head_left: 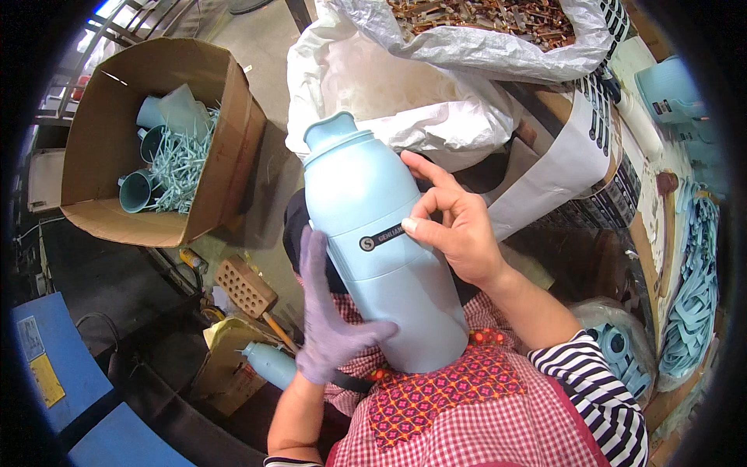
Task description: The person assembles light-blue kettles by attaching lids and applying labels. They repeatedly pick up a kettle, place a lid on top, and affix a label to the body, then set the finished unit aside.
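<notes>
Pale blue flask point(393, 272) stands nearest, its base on the lap of a checked apron point(498, 416), its long axis slanting from the spout at the upper left, away from the body, to the base at the lower right. A dark label point(380, 238) runs across its middle, crosswise to that axis. The bare right hand point(461, 227) is the nearer to it: thumb and forefinger close together at the label's right end, the other fingers loosely spread by the flask's upper right side. The gloved left hand point(336, 338) is wide, fingers pointing up along the left side, thumb across the lower wall; whether the palm presses, I cannot tell. Beyond the spout lies an open white sack point(467, 128); farther left, a cardboard box point(233, 148) holds blue parts.
</notes>
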`<state>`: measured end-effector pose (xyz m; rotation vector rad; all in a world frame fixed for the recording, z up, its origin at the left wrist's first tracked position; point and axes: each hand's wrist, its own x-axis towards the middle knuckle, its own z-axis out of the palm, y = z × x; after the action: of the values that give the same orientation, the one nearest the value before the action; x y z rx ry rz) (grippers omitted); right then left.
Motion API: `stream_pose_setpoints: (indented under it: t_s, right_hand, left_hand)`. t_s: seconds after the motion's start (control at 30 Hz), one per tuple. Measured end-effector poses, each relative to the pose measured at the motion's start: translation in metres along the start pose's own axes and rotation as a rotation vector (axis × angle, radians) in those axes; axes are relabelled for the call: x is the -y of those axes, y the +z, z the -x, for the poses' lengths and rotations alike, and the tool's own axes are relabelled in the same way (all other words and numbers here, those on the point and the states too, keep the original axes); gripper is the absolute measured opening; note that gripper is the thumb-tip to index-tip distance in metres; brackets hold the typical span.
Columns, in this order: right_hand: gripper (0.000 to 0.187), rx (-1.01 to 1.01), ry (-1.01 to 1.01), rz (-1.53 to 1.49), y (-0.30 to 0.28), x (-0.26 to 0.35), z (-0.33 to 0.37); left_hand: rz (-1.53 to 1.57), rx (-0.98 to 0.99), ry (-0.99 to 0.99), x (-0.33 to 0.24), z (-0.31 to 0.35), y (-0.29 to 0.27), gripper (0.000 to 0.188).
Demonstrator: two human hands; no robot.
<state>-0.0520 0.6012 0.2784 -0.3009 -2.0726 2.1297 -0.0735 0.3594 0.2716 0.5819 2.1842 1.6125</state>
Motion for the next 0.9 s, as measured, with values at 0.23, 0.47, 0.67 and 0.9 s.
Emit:
stream_pose_setpoints:
  t_s: [0.23, 0.47, 0.67, 0.9]
  right_hand:
    - [0.011, 0.01, 0.016, -0.031, -0.002, -0.007, 0.002]
    - [0.012, 0.009, 0.003, -0.046, -0.001, -0.006, 0.003]
    - [0.012, -0.016, -0.042, -0.001, 0.004, -0.001, 0.004]
    - [0.1, -0.019, -0.077, 0.16, 0.005, 0.004, 0.014]
  left_hand:
    - [-0.138, 0.134, -0.026, 0.008, 0.008, -0.004, 0.131]
    - [0.021, -0.075, 0.061, -0.013, -0.046, -0.054, 0.053]
    - [-0.156, -0.081, -0.048, -0.026, -0.158, -0.036, 0.04]
    - [-0.481, 0.021, -0.069, -0.06, -0.161, -0.024, 0.046]
